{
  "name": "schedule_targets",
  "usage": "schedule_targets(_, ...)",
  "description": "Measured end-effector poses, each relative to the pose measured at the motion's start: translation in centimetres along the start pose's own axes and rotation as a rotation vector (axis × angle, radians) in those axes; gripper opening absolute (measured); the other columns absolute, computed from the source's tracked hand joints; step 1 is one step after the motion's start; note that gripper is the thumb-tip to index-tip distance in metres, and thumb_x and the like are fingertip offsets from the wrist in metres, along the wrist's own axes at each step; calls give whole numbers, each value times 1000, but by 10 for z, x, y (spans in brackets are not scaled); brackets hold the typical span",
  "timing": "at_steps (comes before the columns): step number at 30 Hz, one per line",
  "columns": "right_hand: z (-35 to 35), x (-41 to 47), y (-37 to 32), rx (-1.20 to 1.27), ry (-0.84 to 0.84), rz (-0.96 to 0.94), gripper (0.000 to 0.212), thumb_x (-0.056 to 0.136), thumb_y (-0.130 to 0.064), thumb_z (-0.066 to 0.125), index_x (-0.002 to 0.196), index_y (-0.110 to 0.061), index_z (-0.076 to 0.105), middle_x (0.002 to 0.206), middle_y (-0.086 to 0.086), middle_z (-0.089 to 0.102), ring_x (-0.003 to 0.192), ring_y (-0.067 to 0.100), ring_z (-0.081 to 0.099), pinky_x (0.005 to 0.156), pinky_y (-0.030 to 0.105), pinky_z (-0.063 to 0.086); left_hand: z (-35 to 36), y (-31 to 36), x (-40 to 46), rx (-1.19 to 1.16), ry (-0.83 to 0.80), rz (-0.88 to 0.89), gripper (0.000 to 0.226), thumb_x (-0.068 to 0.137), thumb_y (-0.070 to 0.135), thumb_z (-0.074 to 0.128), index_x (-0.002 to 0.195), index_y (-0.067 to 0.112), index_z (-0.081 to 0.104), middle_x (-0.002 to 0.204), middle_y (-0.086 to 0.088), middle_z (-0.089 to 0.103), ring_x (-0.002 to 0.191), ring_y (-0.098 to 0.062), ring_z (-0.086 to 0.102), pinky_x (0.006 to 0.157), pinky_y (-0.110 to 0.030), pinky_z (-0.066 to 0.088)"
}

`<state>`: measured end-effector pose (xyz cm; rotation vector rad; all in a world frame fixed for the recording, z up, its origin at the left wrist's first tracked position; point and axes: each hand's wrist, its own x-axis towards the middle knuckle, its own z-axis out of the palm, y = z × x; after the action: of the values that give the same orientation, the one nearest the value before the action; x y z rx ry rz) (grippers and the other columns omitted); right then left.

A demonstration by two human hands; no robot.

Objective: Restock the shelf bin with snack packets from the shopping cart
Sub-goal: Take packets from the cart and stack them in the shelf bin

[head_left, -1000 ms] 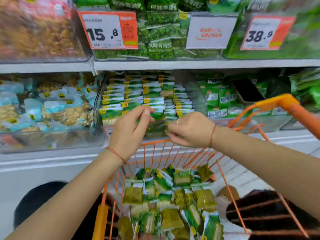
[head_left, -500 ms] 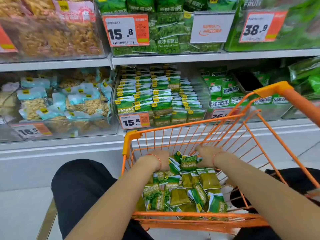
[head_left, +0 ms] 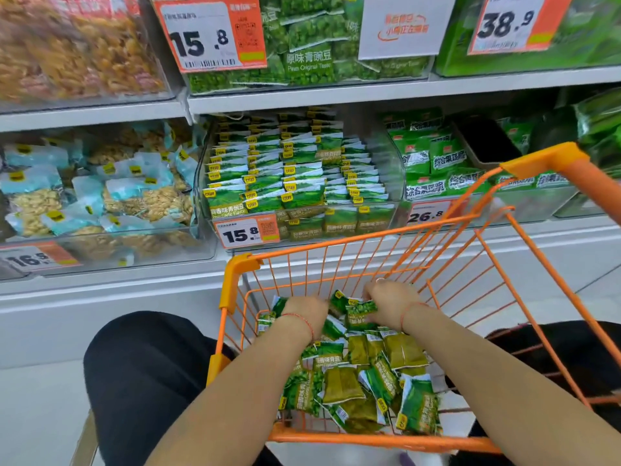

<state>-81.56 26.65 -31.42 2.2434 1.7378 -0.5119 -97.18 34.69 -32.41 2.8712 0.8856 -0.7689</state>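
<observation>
Green pea packets remain in orange cart; shelf bin nearly full; left hand, right hand fingers gathering packets.

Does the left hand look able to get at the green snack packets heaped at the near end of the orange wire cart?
Probably yes: the left hand is already inside the orange wire cart, whose top is open, and the green snack packets lie uncovered beside its forearm.

Nut packs left, price tags.
</observation>
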Motion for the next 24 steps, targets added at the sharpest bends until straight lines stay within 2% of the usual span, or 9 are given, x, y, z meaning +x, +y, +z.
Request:
schedule_targets(4, -13, -8, -4, 23, -92, -56, 14, 91, -21, 60, 96, -19, 47, 106, 7, 59, 89, 22, 51, 66, 28, 39, -2, -5, -4, -169, 2, 24, 32, 95, 13, 54, 126, 15, 51, 119, -13, 60, 107, -31, 58, 79, -39, 47)
schedule_targets(7, -43, -19, -4, 164, -107, -32, 9, 89, -8, 58, 90, -16, 54, 102, 8, 63, 86, 22, 52, 67, 29, 39, -14, -12, -11, -332, 25, 38, 23, 94, 20, 56, 117, 15, 57, 113, -9, 62, 104, -29, 57, 75, -34, 46)
schedule_targets(11, -88, -59, 4, 444, 115, 32, 14, 86, -18, 67, 81, -23, 54, 91, 1, 56, 87, 20, 53, 69, 26, 37, -52, -20, -30, -603, 175, 50, 17, 91, 27, 63, 104, 17, 61, 108, -4, 64, 102, -23, 59, 72, -27, 41)
schedule_targets(14, -90, -90, 11, 922, 411, 68, 12, 88, -19, 65, 81, -20, 55, 90, 6, 60, 84, 20, 57, 74, 33, 42, -66, -30, -47, -866, 324, 32, 27, 88, 29, 67, 108, 12, 63, 106, -1, 64, 105, -20, 60, 81, -27, 46)
schedule_targets(17, -79, -104, 11, 1583, 609, 152, 16, 94, -10, 54, 79, -16, 52, 81, 7, 56, 67, 12, 56, 66, 29, 47, -68, -30, -61, -1260, 432, 22, 14, 87, 23, 67, 81, 16, 57, 74, 3, 58, 79, -8, 63, 77, -20, 52)
schedule_targets(19, -76, -110, 9, 1891, 546, 252, 11, 97, -9, 48, 87, -13, 50, 81, 7, 57, 64, 16, 60, 49, 24, 51, -68, -20, -67, -1431, 468, 15, 18, 88, 21, 66, 77, 16, 53, 70, 2, 54, 64, 3, 59, 62, -7, 48)
schedule_targets(20, -75, -112, 7, 1983, 478, 276, 7, 98, -10, 46, 92, -11, 50, 83, 8, 58, 63, 17, 62, 43, 22, 50, -67, -16, -67, -1520, 454, 24, 18, 87, 24, 66, 79, 13, 54, 72, -2, 55, 66, -2, 60, 64, -8, 48)
schedule_targets(22, -72, -113, 6, 2082, 361, 285, 7, 99, -12, 44, 99, -9, 50, 86, 10, 60, 63, 17, 64, 42, 22, 50, -62, -10, -66, -1714, 378, 69, 26, 83, 35, 65, 82, 10, 59, 83, -10, 59, 82, -20, 60, 80, -24, 51)
schedule_targets(24, -70, -112, 3, 2121, 304, 290, 10, 99, -14, 44, 94, -10, 52, 88, 10, 61, 72, 19, 61, 53, 27, 51, -62, -8, -69, -1949, 293, 83, 24, 88, 32, 59, 94, 9, 63, 93, -10, 66, 86, -25, 64, 83, -36, 54)
